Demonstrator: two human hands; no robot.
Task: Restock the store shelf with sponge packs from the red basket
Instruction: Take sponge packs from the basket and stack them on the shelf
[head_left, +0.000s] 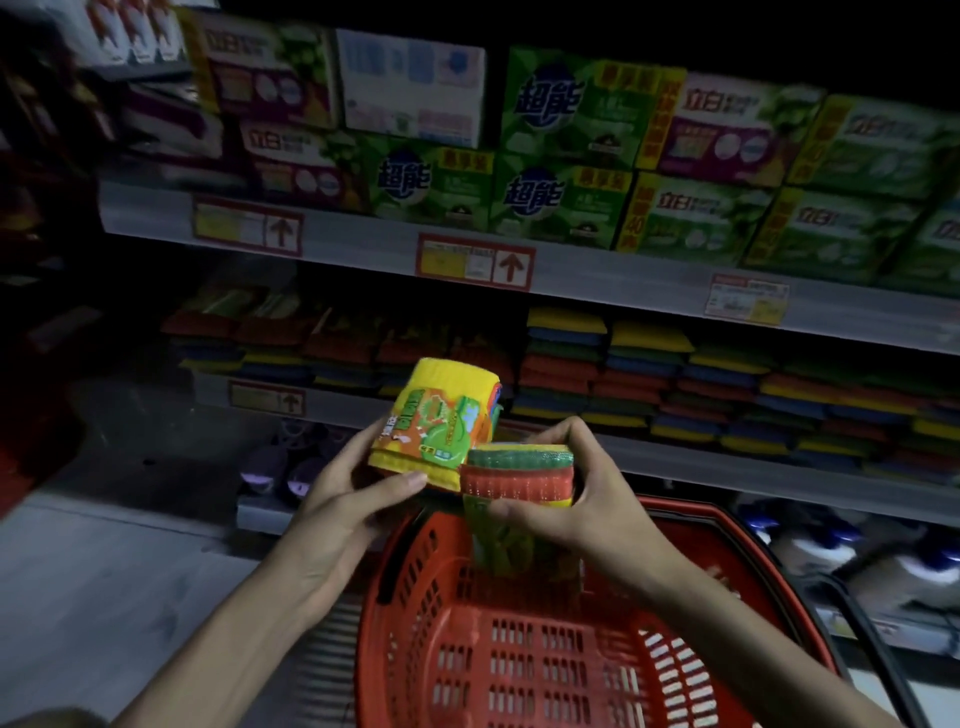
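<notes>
Your left hand grips the yellow sponge pack. The thumb is curled along its near bottom edge, the fingers wrap the far left side, and the pack tilts with its orange-green label facing you. Your right hand grips the red-and-green sponge pack, with the thumb under its near edge and the fingers curled over the far right side. The two packs touch between your hands, the yellow one higher and just left of the other.

A yellow-green flap hangs below the right hand's pack (cannot tell if it is the same wrapper or another pack).

The red basket sits directly below both hands, its mesh floor showing, and both packs are held above its far rim.

Beyond your fingertips is the shelf with stacked sponge packs in yellow, blue, red and green. They are taller beyond the right hand and darker and blurred beyond the left.

Above both hands, the upper shelf carries green and purple product boxes, with a red-framed price tag on its edge. Grey floor lies left of your left forearm. White bottles with blue tops stand right of your right hand, low down and blurred.
</notes>
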